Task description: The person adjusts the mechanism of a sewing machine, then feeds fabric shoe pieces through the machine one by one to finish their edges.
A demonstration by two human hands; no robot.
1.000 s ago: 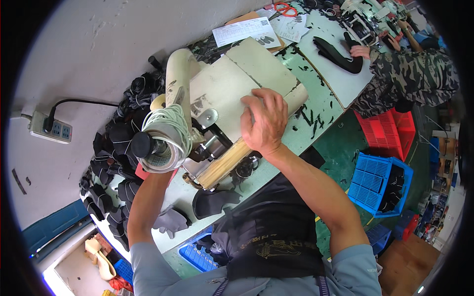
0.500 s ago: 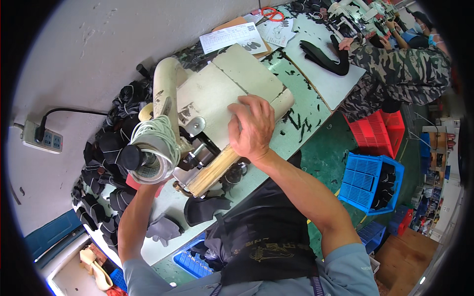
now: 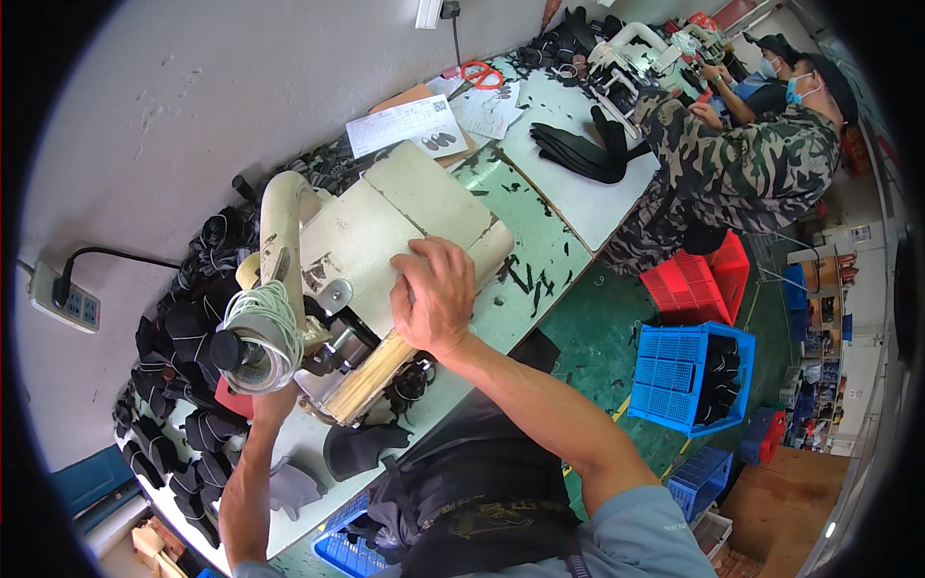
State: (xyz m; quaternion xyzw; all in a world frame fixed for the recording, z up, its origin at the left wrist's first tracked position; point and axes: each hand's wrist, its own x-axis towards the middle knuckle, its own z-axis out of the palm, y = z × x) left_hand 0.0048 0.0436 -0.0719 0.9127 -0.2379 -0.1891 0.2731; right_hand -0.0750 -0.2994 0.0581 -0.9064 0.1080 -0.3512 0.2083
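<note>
Head view, only one. Cream sewing machine (image 3: pixel 318 260) sits on a green worktop (image 3: pixel 540 279) w/ a flat beige board (image 3: pixel 405 231) laid over its upper part. Right hand (image 3: pixel 436 297) lies palm-down on the near edge of that board, fingers spread a bit and curled over the edge, pinching nothing. Right forearm runs back from it toward lower right of pic.

Left hand (image 3: pixel 273 403) is up under the machine's near end, just below the white thread spool (image 3: pixel 262 332); mostly hidden by spool and machine, so can't tell if it's spread or gripping anything. A red piece (image 3: pixel 231 397) shows just beside it. Left forearm comes up from bottom edge.

Black fabric pieces (image 3: pixel 178 385) piled along the wall side of the worktop, left of machine; another dark piece (image 3: pixel 358 448) lies on the worktop near the person's lap. Small black scraps scattered on the green surface right of the board.

Wall: white power strip (image 3: pixel 66 301) w/ black cable plugged in.

Farther along worktop: printed paper sheets (image 3: pixel 405 125), red scissors (image 3: pixel 480 73), black pieces (image 3: pixel 578 149) on a white surface. A co-worker in a camo jacket (image 3: pixel 742 164) sits there at a second machine, well apart. Floor: red crate (image 3: pixel 699 284), blue crate (image 3: pixel 689 380) holding dark pieces.
</note>
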